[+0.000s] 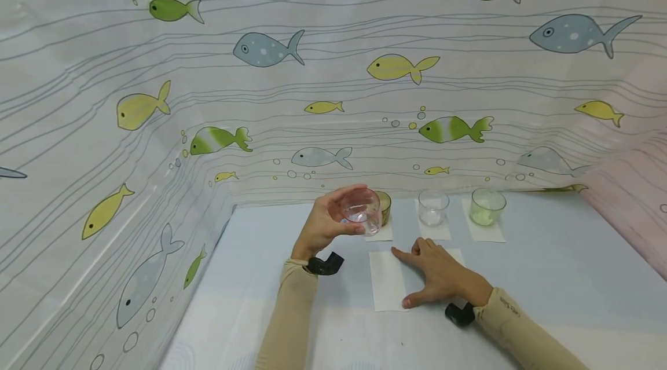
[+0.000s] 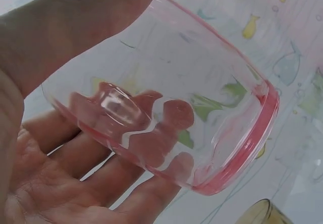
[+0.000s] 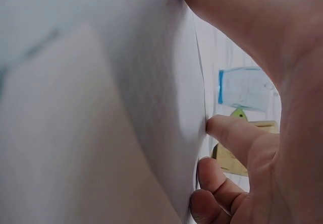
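Pink glass (image 1: pixel 367 215) up in the left hand (image 1: pixel 322 224), right hand (image 1: pixel 443 273) on white paper (image 1: pixel 387 286)

Left thumb and fingers hold its sides; right thumb and index are spread wide. It's left of the far clear glass (image 1: pixel 433 208) and green glass (image 1: pixel 488 208), partly hiding the amber glass (image 1: pixel 386 207). Looks light and stiff, probably slick and breakable, so I'd grip round the body.

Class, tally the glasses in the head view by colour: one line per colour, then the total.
Pink glass, held in the left hand: 1
Amber glass, partly hidden behind the pink one: 1
Colourless glass: 1
Pale green glass: 1
Total: 4 glasses
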{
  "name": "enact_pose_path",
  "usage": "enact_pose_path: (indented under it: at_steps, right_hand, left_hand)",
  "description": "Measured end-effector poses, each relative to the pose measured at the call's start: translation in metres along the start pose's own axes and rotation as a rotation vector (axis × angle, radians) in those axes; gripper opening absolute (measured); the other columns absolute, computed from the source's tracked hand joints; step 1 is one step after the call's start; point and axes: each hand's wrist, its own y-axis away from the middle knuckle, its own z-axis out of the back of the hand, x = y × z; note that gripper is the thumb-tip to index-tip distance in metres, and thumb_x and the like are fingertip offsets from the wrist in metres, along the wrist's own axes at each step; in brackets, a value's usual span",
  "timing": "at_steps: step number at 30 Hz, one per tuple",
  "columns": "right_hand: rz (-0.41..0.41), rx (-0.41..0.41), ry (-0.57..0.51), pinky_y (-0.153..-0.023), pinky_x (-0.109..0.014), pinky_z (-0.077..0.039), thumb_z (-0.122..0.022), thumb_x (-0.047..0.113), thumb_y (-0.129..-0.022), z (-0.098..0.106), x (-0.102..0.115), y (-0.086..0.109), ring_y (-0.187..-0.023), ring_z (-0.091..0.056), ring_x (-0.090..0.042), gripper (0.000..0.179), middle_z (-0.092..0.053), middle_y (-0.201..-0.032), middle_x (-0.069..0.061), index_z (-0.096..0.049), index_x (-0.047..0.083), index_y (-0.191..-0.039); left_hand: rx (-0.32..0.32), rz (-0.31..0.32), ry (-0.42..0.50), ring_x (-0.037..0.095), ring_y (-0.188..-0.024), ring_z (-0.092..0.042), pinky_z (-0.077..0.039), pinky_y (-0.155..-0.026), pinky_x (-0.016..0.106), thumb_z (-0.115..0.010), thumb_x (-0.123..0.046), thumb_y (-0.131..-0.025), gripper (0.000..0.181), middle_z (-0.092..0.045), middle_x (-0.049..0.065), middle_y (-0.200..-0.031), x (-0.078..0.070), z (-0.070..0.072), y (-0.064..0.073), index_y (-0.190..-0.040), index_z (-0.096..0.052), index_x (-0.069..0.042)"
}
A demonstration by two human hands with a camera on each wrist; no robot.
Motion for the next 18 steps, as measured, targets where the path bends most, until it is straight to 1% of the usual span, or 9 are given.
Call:
enact_pose_path:
  at_steps: [2,5,7,11,14,18]
  right_hand:
    - [-0.002,-0.002,-0.005,-0.075,-0.025,-0.031,-0.077,0.088,-0.068,0.001,0.000,0.000,-0.091,-0.034,-0.010,0.115,-0.044,-0.103,0.005,-0.054,0.020,-0.157]
    - [-0.010,-0.003,-0.011,-0.075,-0.025,-0.031,-0.078,0.088,-0.067,0.002,0.000,0.001,-0.092,-0.035,-0.011,0.114,-0.044,-0.103,0.004,-0.055,0.020,-0.156]
    - [-0.014,-0.003,-0.008,-0.075,-0.025,-0.032,-0.078,0.088,-0.067,0.002,0.000,0.002,-0.092,-0.035,-0.011,0.114,-0.044,-0.103,0.004,-0.056,0.020,-0.156]
    - [-0.020,0.003,0.000,-0.074,-0.026,-0.032,-0.077,0.089,-0.067,0.002,0.000,0.002,-0.092,-0.036,-0.011,0.114,-0.045,-0.103,0.004,-0.056,0.021,-0.156]
    - [-0.018,0.004,0.005,-0.074,-0.026,-0.032,-0.076,0.090,-0.067,0.000,-0.001,0.001,-0.091,-0.036,-0.010,0.114,-0.045,-0.103,0.004,-0.056,0.021,-0.156]
    - [-0.004,-0.004,-0.001,-0.074,-0.026,-0.032,-0.076,0.090,-0.066,-0.001,-0.001,0.000,-0.091,-0.036,-0.011,0.114,-0.045,-0.102,0.004,-0.056,0.021,-0.155]
  left_hand:
    - [-0.005,0.009,-0.017,0.035,-0.130,-0.065,-0.058,-0.108,0.046,-0.094,-0.006,-0.079,0.084,-0.064,0.017,-0.145,0.001,-0.003,0.001,-0.151,-0.053,0.004]
    - [-0.001,0.023,-0.041,0.038,-0.129,-0.065,-0.057,-0.109,0.049,-0.094,-0.007,-0.079,0.082,-0.063,0.021,-0.146,0.005,-0.009,0.002,-0.150,-0.054,0.002]
    - [0.000,0.039,-0.058,0.039,-0.129,-0.065,-0.056,-0.110,0.049,-0.094,-0.007,-0.079,0.082,-0.063,0.023,-0.146,0.008,-0.013,0.005,-0.150,-0.055,0.001]
    - [-0.020,0.082,-0.086,0.042,-0.130,-0.064,-0.057,-0.109,0.039,-0.095,-0.009,-0.078,0.082,-0.064,0.020,-0.146,0.015,-0.017,0.013,-0.150,-0.058,-0.003]
    - [-0.045,0.096,-0.079,0.039,-0.133,-0.063,-0.056,-0.111,0.035,-0.096,-0.008,-0.077,0.081,-0.064,0.020,-0.146,0.019,-0.018,0.019,-0.149,-0.058,-0.004]
    - [-0.072,0.105,-0.063,0.029,-0.135,-0.064,-0.053,-0.114,0.036,-0.093,0.001,-0.076,0.082,-0.062,0.026,-0.147,0.024,-0.019,0.027,-0.149,-0.057,-0.001]
